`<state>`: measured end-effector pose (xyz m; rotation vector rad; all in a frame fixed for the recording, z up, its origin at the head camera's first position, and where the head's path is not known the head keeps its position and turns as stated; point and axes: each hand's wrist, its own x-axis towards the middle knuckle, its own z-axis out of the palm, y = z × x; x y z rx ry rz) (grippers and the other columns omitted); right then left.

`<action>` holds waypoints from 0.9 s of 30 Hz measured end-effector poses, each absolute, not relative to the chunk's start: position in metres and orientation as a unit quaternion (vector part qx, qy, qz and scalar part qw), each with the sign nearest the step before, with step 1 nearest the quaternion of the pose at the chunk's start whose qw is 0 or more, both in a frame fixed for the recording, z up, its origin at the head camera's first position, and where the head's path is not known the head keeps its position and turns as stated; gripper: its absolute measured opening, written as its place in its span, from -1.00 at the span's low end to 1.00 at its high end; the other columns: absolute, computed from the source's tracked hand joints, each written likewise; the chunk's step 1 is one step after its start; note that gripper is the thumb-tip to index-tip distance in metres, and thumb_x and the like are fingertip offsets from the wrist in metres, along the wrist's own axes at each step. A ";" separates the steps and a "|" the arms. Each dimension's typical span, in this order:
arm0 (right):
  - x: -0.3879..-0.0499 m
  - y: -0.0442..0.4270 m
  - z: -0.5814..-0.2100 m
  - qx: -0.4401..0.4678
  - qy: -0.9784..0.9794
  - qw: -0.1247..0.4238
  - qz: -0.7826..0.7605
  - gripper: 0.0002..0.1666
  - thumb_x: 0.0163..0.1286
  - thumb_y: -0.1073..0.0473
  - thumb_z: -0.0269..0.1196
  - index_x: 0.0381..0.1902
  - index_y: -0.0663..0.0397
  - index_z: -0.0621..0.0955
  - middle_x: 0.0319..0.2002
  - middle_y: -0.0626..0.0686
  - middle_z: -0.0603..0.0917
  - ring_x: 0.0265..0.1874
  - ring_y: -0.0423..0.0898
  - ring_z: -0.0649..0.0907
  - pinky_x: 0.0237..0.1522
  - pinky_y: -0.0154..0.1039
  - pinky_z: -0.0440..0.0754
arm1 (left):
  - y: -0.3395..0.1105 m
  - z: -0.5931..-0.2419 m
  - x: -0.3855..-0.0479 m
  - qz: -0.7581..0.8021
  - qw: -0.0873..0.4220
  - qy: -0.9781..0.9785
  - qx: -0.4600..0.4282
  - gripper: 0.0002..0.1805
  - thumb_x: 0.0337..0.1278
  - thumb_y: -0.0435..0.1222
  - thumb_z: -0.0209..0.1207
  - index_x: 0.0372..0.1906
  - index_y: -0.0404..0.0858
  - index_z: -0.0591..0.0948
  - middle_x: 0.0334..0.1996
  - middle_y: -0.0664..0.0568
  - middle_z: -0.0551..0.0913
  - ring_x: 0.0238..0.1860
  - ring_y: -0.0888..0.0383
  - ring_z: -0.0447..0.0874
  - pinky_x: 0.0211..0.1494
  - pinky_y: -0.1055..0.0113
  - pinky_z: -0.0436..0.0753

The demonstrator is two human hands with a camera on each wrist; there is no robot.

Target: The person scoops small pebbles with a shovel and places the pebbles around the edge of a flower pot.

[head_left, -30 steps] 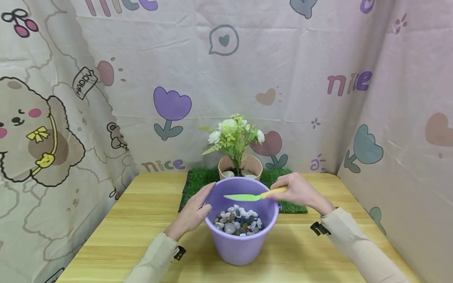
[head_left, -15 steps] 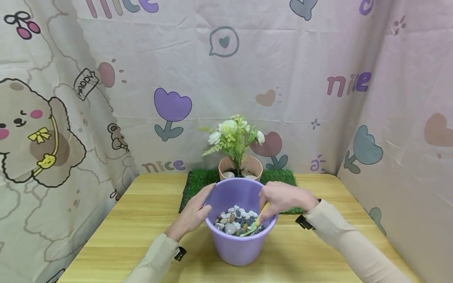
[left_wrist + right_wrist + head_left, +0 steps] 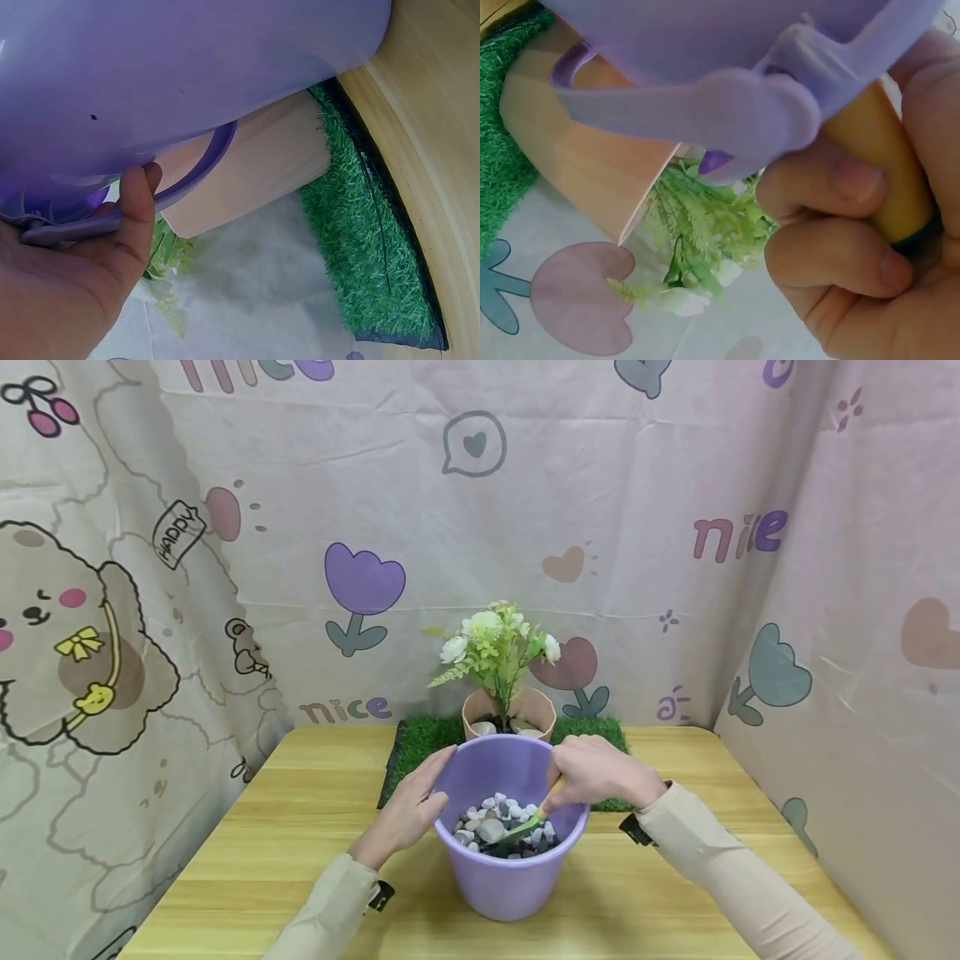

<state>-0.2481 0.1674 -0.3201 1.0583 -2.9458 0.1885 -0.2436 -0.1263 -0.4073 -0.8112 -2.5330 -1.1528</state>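
A purple bucket (image 3: pixel 504 889) stands on the table, with white, grey and brown pebbles (image 3: pixel 498 814) in its bottom. My left hand (image 3: pixel 405 810) grips its left rim; in the left wrist view the fingers (image 3: pixel 135 217) curl at the bucket's side beside its lowered handle (image 3: pixel 202 169). Over the right rim, my right hand (image 3: pixel 596 770) holds a small trowel (image 3: pixel 525 828) by its yellow grip (image 3: pixel 885 165). The trowel's green blade slants down to the left among the pebbles, its tip partly hidden next to a large grey stone (image 3: pixel 491 831).
Behind the bucket, a peach pot (image 3: pixel 472 710) with white flowers and green leaves (image 3: pixel 498 647) stands on an artificial grass mat (image 3: pixel 427 742). The wooden table (image 3: pixel 262 843) reaches to a printed cloth backdrop (image 3: pixel 480 527) at the back and sides.
The trowel has gone from level above the bucket down into the pebbles, then its blade has moved left among them. The left hand and the bucket have stayed in place.
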 end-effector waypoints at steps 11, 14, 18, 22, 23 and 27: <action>-0.249 0.169 -0.321 0.301 -0.950 0.017 0.078 -0.78 -0.06 -0.22 0.49 -0.61 -0.30 0.76 -0.69 -0.35 0.61 -0.69 -0.34 0.52 -0.61 -0.36 0.49 | -0.127 -0.408 -0.245 -0.393 0.133 -0.865 -0.282 -0.26 0.12 -0.38 -0.03 0.50 -0.24 0.23 0.45 -0.08 0.31 0.39 -0.10 0.36 0.37 -0.10 0.39; -0.252 0.168 -0.323 0.292 -0.953 0.031 0.080 -0.77 -0.05 -0.21 0.49 -0.53 -0.27 0.79 -0.64 -0.32 0.65 -0.70 -0.34 0.52 -0.63 -0.36 0.48 | -0.126 -0.408 -0.245 -0.393 0.134 -0.864 -0.285 -0.26 0.11 -0.38 -0.02 0.50 -0.25 0.24 0.45 -0.10 0.31 0.38 -0.10 0.37 0.38 -0.09 0.39; -0.256 0.166 -0.327 0.295 -0.951 0.044 0.075 -0.78 -0.04 -0.22 0.49 -0.52 -0.29 0.80 -0.62 -0.31 0.67 -0.71 -0.34 0.50 -0.65 -0.37 0.46 | -0.126 -0.409 -0.245 -0.390 0.137 -0.864 -0.288 -0.24 0.09 -0.39 0.00 0.50 -0.26 0.22 0.45 -0.12 0.31 0.39 -0.10 0.36 0.38 -0.09 0.38; -0.257 0.165 -0.328 0.301 -0.950 0.053 0.069 -0.80 -0.02 -0.22 0.48 -0.53 -0.32 0.79 -0.63 -0.33 0.65 -0.71 -0.35 0.49 -0.65 -0.37 0.44 | -0.126 -0.410 -0.246 -0.389 0.139 -0.864 -0.288 -0.23 0.09 -0.39 0.00 0.50 -0.25 0.22 0.45 -0.10 0.31 0.39 -0.09 0.36 0.39 -0.08 0.37; -0.257 0.165 -0.329 0.303 -0.949 0.056 0.067 -0.80 -0.02 -0.22 0.48 -0.54 -0.32 0.78 -0.65 -0.34 0.64 -0.71 -0.34 0.48 -0.65 -0.36 0.43 | -0.126 -0.409 -0.246 -0.389 0.139 -0.864 -0.288 -0.24 0.09 -0.39 0.00 0.50 -0.25 0.22 0.45 -0.09 0.31 0.39 -0.09 0.35 0.40 -0.08 0.37; -0.255 0.161 -0.329 0.311 -0.946 0.069 0.065 -0.80 -0.01 -0.20 0.48 -0.60 -0.32 0.75 -0.71 -0.37 0.55 -0.73 -0.32 0.44 -0.68 -0.35 0.38 | -0.127 -0.410 -0.247 -0.388 0.140 -0.863 -0.290 -0.24 0.09 -0.39 0.00 0.50 -0.25 0.22 0.45 -0.10 0.32 0.39 -0.09 0.36 0.39 -0.08 0.37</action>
